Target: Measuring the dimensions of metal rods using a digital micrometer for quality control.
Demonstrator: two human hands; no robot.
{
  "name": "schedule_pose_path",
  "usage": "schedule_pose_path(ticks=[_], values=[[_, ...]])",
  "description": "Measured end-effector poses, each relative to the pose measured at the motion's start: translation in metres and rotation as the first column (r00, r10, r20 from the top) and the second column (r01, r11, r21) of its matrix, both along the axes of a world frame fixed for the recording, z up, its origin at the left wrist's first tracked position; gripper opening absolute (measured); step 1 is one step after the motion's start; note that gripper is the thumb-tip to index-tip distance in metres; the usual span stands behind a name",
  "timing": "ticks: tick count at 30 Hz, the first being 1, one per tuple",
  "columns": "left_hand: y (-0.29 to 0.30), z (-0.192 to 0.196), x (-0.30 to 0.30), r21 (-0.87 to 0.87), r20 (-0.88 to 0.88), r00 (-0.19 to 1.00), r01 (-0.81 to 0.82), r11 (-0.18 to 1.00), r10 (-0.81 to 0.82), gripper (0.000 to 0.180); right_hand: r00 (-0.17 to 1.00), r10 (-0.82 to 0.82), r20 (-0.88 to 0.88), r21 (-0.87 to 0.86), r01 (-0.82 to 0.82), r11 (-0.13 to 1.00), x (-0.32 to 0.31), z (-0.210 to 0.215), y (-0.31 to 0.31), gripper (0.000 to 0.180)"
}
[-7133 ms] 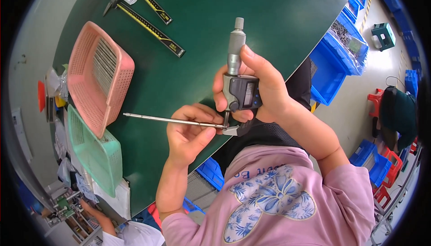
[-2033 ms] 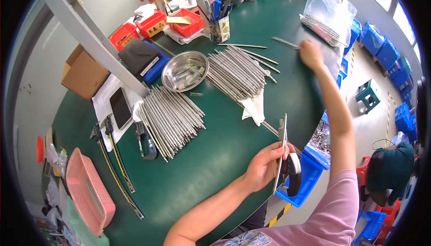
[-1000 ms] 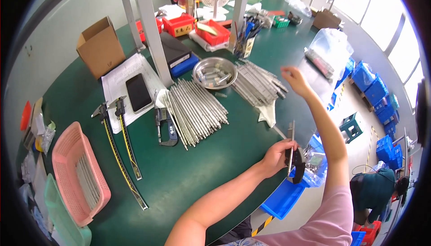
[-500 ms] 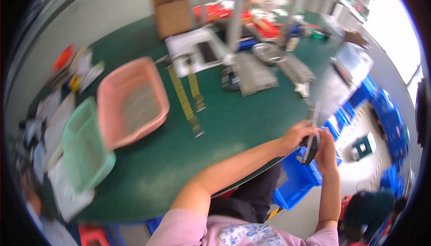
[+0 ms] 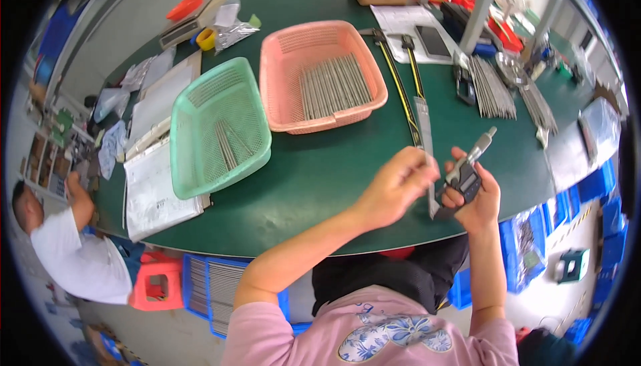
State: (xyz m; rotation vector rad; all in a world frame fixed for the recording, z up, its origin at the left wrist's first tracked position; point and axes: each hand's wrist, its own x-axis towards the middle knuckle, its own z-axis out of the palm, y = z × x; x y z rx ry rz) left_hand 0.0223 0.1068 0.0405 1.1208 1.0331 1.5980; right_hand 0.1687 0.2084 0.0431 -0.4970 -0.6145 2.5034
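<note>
My right hand (image 5: 482, 196) is closed around a digital micrometer (image 5: 466, 182), its silver thimble pointing up and away over the table. The fingers of my left hand (image 5: 400, 186) are pinched on a long thin metal rod (image 5: 423, 126), smeared by motion into a pale strip. The rod stands beside the micrometer's frame; whether it touches the jaws I cannot tell. Ahead, a pink basket (image 5: 267, 92) holds a row of several grey metal rods (image 5: 336, 86). To its left, a green basket (image 5: 179, 146) has a few loose rods (image 5: 226, 146) inside.
Two calipers (image 5: 396, 76) lie beyond my hands, near a phone (image 5: 433, 41) on paper. Bundled rods (image 5: 493, 89) rest at the right. Papers (image 5: 160, 196) and a scale (image 5: 190, 22) are at the left. A co-worker (image 5: 80, 246) sits beyond the table's left edge.
My view has swung, bringing both baskets nearer the middle. Both hands, with the micrometer and rod, have come from beyond the table's right edge to over the table, and they stand farther apart.
</note>
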Motion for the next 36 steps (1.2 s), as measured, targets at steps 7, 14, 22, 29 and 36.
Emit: schedule_pose_path(ticks=[7,14,22,29,36], values=[[-0.016,-0.023,-0.030,-0.160,0.230,0.942,-0.213,0.964,0.246,0.019,0.991,0.080,-0.110,0.024,-0.077,0.997,-0.009,-0.016,-0.006,0.039],[-0.014,-0.024,-0.013,-0.231,0.237,0.932,-0.219,0.948,0.273,0.020,0.997,-0.039,-0.060,-0.099,0.033,0.995,-0.013,-0.021,-0.018,0.059],[-0.022,-0.023,-0.005,-0.186,0.202,0.944,-0.223,0.957,0.259,0.019,0.999,-0.051,-0.014,-0.133,0.049,0.990,-0.012,-0.019,-0.025,0.057],[-0.021,-0.022,-0.002,-0.190,0.202,0.947,-0.213,0.958,0.251,0.019,0.999,-0.021,-0.038,-0.153,0.015,0.988,-0.012,-0.020,-0.022,0.058],[-0.020,-0.024,-0.003,-0.195,0.223,0.947,-0.190,0.962,0.232,0.020,1.000,-0.018,-0.015,-0.146,0.015,0.989,-0.013,-0.019,-0.021,0.061]])
